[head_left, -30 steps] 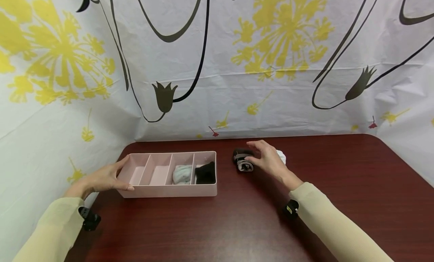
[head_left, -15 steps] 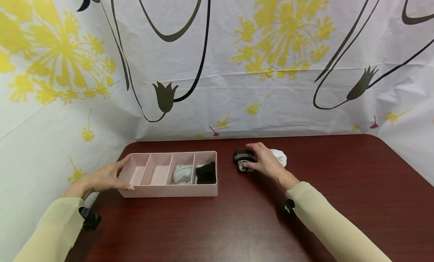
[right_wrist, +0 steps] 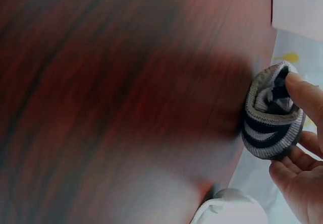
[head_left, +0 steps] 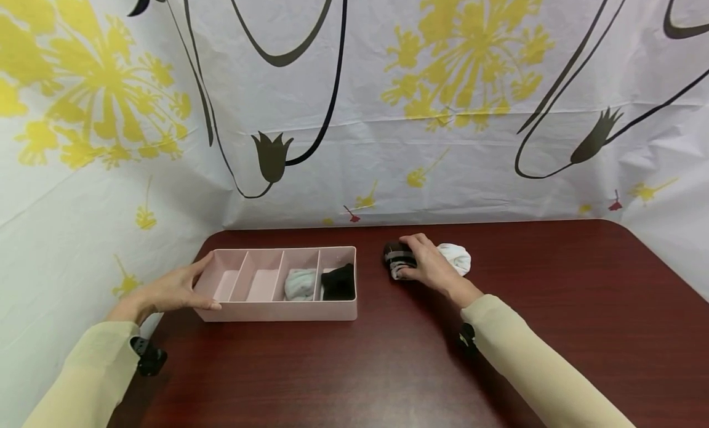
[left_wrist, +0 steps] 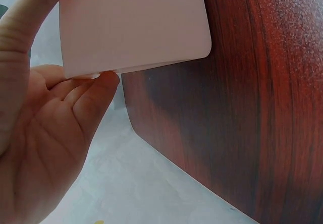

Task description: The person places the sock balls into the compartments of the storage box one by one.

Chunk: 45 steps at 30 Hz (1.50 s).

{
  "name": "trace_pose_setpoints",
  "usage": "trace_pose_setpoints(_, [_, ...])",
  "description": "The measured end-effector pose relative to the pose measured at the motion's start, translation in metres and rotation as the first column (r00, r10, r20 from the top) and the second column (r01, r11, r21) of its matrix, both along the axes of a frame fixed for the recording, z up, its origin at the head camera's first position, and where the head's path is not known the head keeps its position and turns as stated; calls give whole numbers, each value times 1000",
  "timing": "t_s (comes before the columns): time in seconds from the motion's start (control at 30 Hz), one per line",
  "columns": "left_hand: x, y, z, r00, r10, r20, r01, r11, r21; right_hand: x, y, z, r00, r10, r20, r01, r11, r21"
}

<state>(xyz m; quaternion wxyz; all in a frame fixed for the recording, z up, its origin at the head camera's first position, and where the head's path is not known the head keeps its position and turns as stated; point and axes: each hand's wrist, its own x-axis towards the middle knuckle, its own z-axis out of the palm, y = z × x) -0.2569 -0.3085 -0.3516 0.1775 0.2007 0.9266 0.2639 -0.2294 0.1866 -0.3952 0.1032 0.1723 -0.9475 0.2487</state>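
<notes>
A pale pink divided box (head_left: 277,312) lies lengthwise on the table. My left hand (head_left: 166,290) grips its left end, thumb at the front wall; fingers show at its edge in the left wrist view. Right of the box, my right hand (head_left: 434,266) holds a rolled-up striped sock (right_wrist: 270,128), dark with grey bands, between thumb and fingers. Part of the roll is covered by that hand in the head view. Just right of the hand lies a white rolled sock (head_left: 456,258). The box's two right compartments hold a pale grey-green rolled sock (head_left: 300,285) and a black one (head_left: 338,282).
The dark red-brown wooden table (head_left: 354,372) has rounded far corners. A white cloth (head_left: 343,108) with yellow flowers and dark stems hangs behind it and along the left side. Each wrist wears a small black device (head_left: 148,355).
My right hand has moved slightly left and closed its thumb and fingers on the striped sock, uncovering more of the white one. The left hand stays on the box.
</notes>
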Motion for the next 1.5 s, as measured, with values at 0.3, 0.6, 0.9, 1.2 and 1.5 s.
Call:
trace_pose_setpoints(0.3, [0, 0, 1, 1000, 0, -8, 0, 1000, 5, -2, -2, -3, 1000, 1, -18, 0, 999, 52])
trace_pose_setpoints(0.6, [1, 0, 1, 1000, 6, 4, -6, 1000, 2, -3, -6, -9, 999, -30, -37, 33, 998, 62])
trace_pose_setpoints(0.9, [1, 0, 0, 1000, 18, 9, -18, 1000, -8, 0, -8, -10, 997, -66, -37, 66, 998, 5])
trace_pose_setpoints(1.2, [1, 0, 1, 1000, 14, 11, -14, 1000, 4, 4, -19, 3, 995, -78, -56, 73, 993, -89])
trace_pose_setpoints(1.5, [2, 0, 1, 999, 32, 41, -31, 999, -7, 12, -54, 33, 995, -28, -98, 10, 982, -187])
